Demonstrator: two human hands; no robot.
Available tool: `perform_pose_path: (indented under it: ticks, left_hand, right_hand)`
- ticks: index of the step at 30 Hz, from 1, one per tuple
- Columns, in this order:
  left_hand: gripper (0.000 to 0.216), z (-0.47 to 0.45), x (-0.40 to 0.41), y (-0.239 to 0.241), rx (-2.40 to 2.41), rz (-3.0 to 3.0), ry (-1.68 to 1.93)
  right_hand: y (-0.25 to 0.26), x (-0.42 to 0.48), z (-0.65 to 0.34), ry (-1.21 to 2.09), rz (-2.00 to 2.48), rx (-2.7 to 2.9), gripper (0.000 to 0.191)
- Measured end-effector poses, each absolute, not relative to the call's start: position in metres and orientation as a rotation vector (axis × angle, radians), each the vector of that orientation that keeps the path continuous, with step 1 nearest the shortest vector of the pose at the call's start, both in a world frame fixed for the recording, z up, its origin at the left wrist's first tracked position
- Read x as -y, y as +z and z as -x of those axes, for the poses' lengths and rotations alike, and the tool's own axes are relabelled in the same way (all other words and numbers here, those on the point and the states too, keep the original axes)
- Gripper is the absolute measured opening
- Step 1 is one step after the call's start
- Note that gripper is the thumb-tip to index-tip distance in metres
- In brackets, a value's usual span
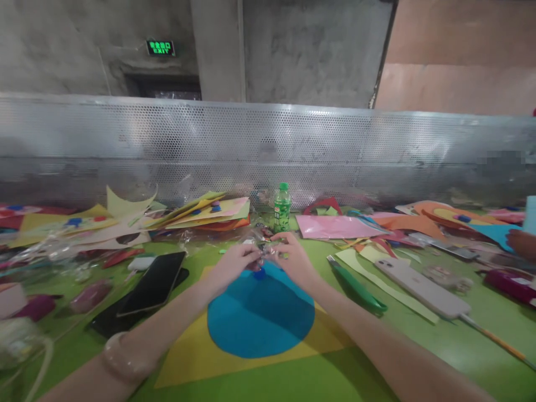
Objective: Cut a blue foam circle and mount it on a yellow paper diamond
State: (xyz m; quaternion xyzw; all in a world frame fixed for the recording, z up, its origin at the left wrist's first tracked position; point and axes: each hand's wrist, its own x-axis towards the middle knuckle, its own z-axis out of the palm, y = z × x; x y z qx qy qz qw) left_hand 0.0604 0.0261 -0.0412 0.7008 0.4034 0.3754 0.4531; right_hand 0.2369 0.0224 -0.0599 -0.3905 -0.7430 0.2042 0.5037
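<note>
My left hand [242, 257] and my right hand [290, 252] meet above the far edge of a blue paper circle [259, 324]. The fingers of both are pinched around something small with a clear, shiny look, mostly hidden and blurred. Just below the fingertips is a small dark-blue round piece [259, 273] at the circle's top; whether it touches the paper I cannot tell. The circle lies on a yellow paper sheet [184, 360], partly covered by my forearms. Beyond my hands stands a green-capped drink bottle [282, 209].
At left lie a black phone [154, 282] and clear plastic wrapping [54, 251]. At right are green scissors or a cutter [355, 285], a pale phone [422, 287] and paper strips [389, 285]. Paper piles [209, 212] line the perforated metal screen [268, 139]. Another person's hand [519, 243] shows far right.
</note>
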Motion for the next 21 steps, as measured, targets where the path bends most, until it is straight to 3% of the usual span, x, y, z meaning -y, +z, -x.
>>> perform_pose_path:
  ticks: [6, 10, 16, 21]
  left_hand:
    - [0.028, -0.062, -0.026, -0.039, -1.061, -1.849, 0.908]
    - [0.028, -0.045, -0.045, -0.036, -1.115, -1.769, 0.981]
    - [0.035, 0.016, -0.078, -0.024, -1.424, -1.785, 1.027]
    - [0.028, 0.049, -0.080, -0.021, -1.768, -2.028, 0.553]
  right_hand:
    - [-0.064, -0.024, -0.233, 0.373, 0.912, 1.785, 0.017]
    - [-0.056, -0.025, -0.238, 0.625, 0.982, 1.707, 0.015]
    - [-0.046, -0.028, -0.251, 0.893, 0.996, 1.498, 0.027]
    - [-0.046, -0.027, -0.248, 0.964, 1.000, 1.513, 0.028]
